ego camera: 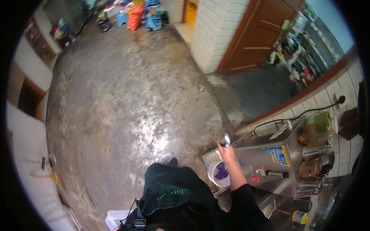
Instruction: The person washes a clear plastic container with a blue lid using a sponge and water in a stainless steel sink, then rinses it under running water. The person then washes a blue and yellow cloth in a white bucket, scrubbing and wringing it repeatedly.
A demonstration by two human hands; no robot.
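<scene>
My right hand [227, 152] reaches out over the near end of a stainless steel counter, closed around a shiny metal utensil [227, 140]. Its rounded, bright end sticks out past the fingers; blur hides its exact kind. Just below the hand and forearm stands a white bucket [210, 172] with purple material [222, 171] inside. Of my left hand [116, 229], only a sliver shows at the bottom edge, by the rim of a translucent plastic container [114, 217]. Its grip is out of frame.
Tongs with a red part [254, 179] and a black-handled tool [277, 174] lie on the steel counter [245, 157]. Metal canisters [309, 187] line its wall side. A brown door [254, 34] stands open. Bags [135, 18] sit across the wet, stained floor [121, 95].
</scene>
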